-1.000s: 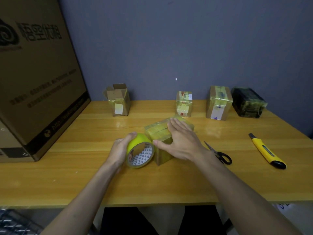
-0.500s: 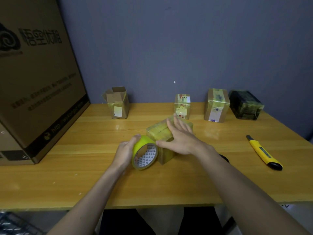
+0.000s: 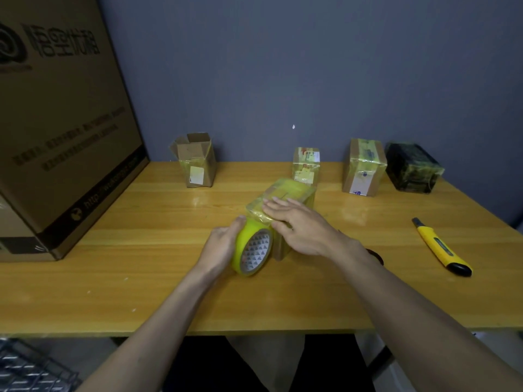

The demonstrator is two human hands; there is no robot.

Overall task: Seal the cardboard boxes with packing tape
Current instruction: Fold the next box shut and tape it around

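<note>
A small cardboard box (image 3: 294, 193) wrapped in yellowish tape stands at the middle of the wooden table (image 3: 141, 250). My right hand (image 3: 300, 226) lies flat on its top and near corner, fingers spread. My left hand (image 3: 220, 246) grips a yellow tape roll (image 3: 252, 251) held upright against the box's near left side, with tape running from the roll onto the box. An open-topped box (image 3: 195, 162) stands at the back left. Two taped boxes (image 3: 307, 165) (image 3: 363, 166) stand at the back right.
A dark wrapped package (image 3: 411, 166) sits at the back right. A yellow utility knife (image 3: 440, 247) lies on the right. Scissors (image 3: 375, 254) peek out from behind my right forearm. A very large cardboard box (image 3: 56, 123) fills the left side.
My right hand has slid along the box top toward its near left corner. The tape roll has dropped lower against the box's side. The camera has tilted slightly.
</note>
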